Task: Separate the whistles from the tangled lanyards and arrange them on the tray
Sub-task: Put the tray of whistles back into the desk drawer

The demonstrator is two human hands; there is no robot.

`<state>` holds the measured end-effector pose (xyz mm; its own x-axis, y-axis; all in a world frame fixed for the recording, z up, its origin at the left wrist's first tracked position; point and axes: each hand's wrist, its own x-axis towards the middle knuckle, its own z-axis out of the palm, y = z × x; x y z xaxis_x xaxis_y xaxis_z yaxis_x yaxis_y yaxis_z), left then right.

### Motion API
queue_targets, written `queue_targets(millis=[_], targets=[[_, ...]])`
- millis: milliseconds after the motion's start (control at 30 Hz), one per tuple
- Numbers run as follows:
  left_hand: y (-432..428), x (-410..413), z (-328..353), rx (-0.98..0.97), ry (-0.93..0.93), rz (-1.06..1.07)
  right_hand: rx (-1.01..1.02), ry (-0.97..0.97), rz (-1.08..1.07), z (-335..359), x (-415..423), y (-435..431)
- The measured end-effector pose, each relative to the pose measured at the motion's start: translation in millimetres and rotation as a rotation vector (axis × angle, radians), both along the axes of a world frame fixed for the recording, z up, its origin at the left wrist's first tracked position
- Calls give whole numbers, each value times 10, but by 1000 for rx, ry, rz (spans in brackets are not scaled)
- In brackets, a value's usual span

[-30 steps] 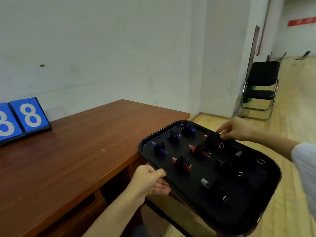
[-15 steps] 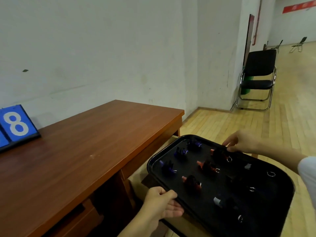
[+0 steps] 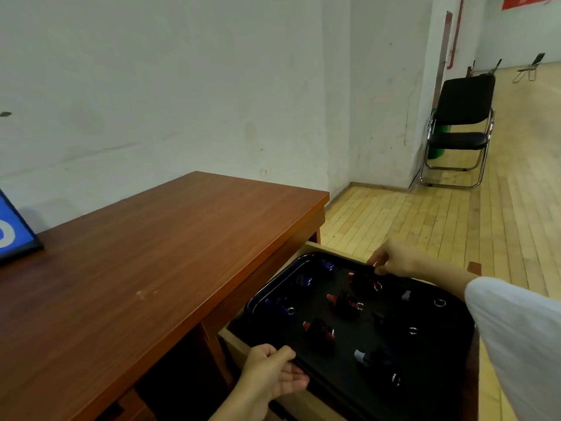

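Observation:
A black tray (image 3: 431, 360) sits low beside the desk, over an open wooden drawer (image 3: 233, 338). Several whistles lie on it in rows: blue ones (image 3: 303, 281) on the left, red-and-black ones (image 3: 344, 300) in the middle, black ones with white tips (image 3: 368, 358) on the right, each with a small metal ring. My left hand (image 3: 274, 370) grips the tray's near edge, thumb on top and fingers underneath. My right hand (image 3: 394, 261) grips the far edge, fingers curled over the rim. No lanyards are visible.
A brown wooden desk (image 3: 145, 268) fills the left, with a blue number board (image 3: 12, 235) at its far left. A black folding chair (image 3: 458, 129) stands by the white wall on the wooden floor. More chairs stand far off at the right.
Both hands have carried the tray off the desk's corner, down and to the right, to the open drawer beside the desk. The view has swung right, so the number board is nearly out of sight.

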<state>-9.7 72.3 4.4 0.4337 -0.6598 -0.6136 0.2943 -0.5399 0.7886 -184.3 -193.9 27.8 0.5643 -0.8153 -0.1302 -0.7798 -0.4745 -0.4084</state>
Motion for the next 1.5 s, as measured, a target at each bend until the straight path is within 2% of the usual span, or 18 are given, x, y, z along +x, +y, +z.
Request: queue_targets(millis=[300,500,733,1133,1500], targets=[[-189,176,-164,9,80,-35,-14,-27,29,-239,281,-227],[-317,249,-134,111,322,-103,-19,-29,20,-359,326,-278],[-525,312,-90,218,596,60,12,4,18,-490,377,-290],[-757,89,-372,289,624,51,136,70,-32,-984,445,-299],[-852,-21,-613,426,527,63,172,123,-41,-1116,439,-283]])
